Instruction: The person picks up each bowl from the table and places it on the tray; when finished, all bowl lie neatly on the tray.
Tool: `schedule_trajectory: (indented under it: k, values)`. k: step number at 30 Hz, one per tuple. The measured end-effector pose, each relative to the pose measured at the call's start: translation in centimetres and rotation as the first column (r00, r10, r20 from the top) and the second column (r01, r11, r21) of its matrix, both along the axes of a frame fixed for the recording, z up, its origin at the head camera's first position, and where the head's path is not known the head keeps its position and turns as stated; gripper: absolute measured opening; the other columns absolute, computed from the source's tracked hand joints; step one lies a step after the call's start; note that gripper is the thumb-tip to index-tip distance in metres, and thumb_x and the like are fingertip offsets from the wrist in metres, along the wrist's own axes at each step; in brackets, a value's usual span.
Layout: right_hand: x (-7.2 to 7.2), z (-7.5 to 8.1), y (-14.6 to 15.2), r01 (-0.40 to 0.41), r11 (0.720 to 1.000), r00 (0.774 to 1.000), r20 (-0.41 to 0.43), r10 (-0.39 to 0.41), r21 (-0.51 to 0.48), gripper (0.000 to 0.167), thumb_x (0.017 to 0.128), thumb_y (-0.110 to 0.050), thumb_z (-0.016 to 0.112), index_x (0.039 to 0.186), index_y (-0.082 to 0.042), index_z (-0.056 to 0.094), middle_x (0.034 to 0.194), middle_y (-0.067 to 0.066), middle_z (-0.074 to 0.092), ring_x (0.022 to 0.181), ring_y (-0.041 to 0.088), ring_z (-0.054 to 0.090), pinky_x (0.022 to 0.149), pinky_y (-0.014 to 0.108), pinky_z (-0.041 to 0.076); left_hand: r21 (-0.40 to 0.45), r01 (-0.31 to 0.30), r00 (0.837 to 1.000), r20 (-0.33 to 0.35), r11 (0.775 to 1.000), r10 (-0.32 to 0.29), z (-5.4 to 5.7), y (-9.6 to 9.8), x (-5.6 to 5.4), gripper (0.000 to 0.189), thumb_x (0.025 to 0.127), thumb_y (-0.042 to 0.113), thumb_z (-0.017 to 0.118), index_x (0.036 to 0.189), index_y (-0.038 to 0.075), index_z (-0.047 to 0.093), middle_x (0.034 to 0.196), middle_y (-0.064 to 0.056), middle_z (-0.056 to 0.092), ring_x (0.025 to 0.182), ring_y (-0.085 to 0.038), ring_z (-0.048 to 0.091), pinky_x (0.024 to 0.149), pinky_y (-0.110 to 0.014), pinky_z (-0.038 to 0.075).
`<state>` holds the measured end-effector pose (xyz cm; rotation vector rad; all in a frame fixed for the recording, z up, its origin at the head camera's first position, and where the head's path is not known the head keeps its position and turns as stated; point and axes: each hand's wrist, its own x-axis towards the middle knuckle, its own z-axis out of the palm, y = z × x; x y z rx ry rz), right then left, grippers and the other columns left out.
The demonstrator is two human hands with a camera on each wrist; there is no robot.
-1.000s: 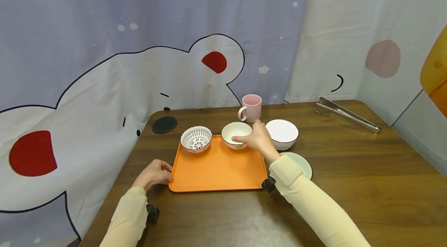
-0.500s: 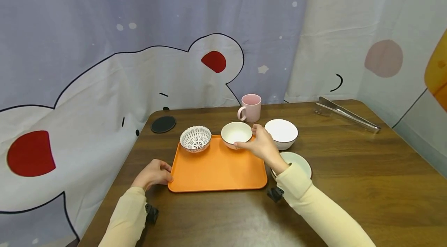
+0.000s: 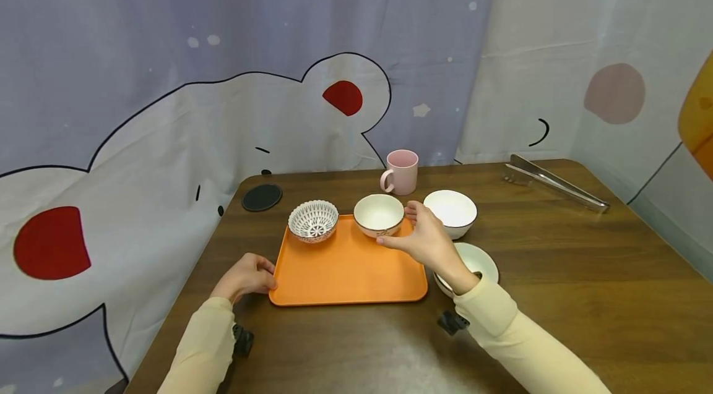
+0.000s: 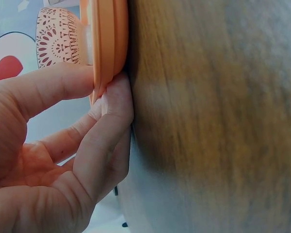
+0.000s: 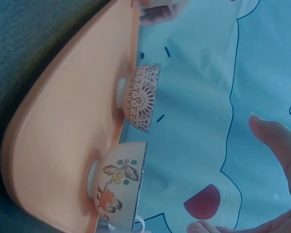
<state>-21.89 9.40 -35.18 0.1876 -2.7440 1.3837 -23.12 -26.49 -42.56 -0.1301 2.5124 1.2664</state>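
Observation:
In the head view my left hand [image 3: 245,276] is at the near left corner of an orange tray [image 3: 345,276]. The left wrist view shows its thumb and fingers pinching the tray's rim [image 4: 108,43]. At the tray's back right sits a cream bowl [image 3: 379,216], with a floral design visible in the right wrist view. My right hand [image 3: 430,244] is just right of that bowl, fingers and thumb spread, with a gap between hand and bowl in the right wrist view. A dark-patterned bowl [image 3: 313,222] with a scalloped rim sits at the tray's back left.
Right of the tray stand a white bowl [image 3: 452,211] and a pale shallow dish [image 3: 481,263], partly behind my right wrist. Behind are a pink mug [image 3: 402,172] and a black round coaster [image 3: 262,197]. Metal tongs [image 3: 557,185] lie at the far right.
My right hand has let go of the cream bowl and drawn back to the right and nearer to me. The bowl stays in place. My left hand keeps its place on the tray.

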Motion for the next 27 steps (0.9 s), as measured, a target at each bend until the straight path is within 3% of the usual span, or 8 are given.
schedule_trajectory:
  k: [16,27]
  values:
    - [1.8,-1.0,2.5,-0.004,1.000,1.000,-0.021,0.004,-0.002,0.092,0.074,-0.029,0.085,0.142,0.010,0.035,0.140,0.027,0.048,0.130,0.040,0.048,0.111,0.047,0.038,-0.006,-0.011,1.000,0.013,1.000,0.011,-0.1,0.0,0.0,0.033,0.073,-0.003,0.069,0.103,-0.012,0.059,0.092,-0.016,0.061,0.074,-0.019,0.065,0.073,-0.035,0.059]
    - [2.7,-1.8,4.9,0.031,0.998,0.999,-0.029,-0.029,0.059,0.096,0.073,-0.036,0.084,0.143,0.007,0.034,0.141,0.026,0.049,0.131,0.039,0.047,0.109,0.052,0.037,-0.018,-0.006,1.000,0.014,1.000,0.006,0.1,0.1,0.0,0.034,0.074,-0.003,0.069,0.105,-0.012,0.058,0.093,-0.017,0.061,0.076,-0.020,0.066,0.074,-0.036,0.059]
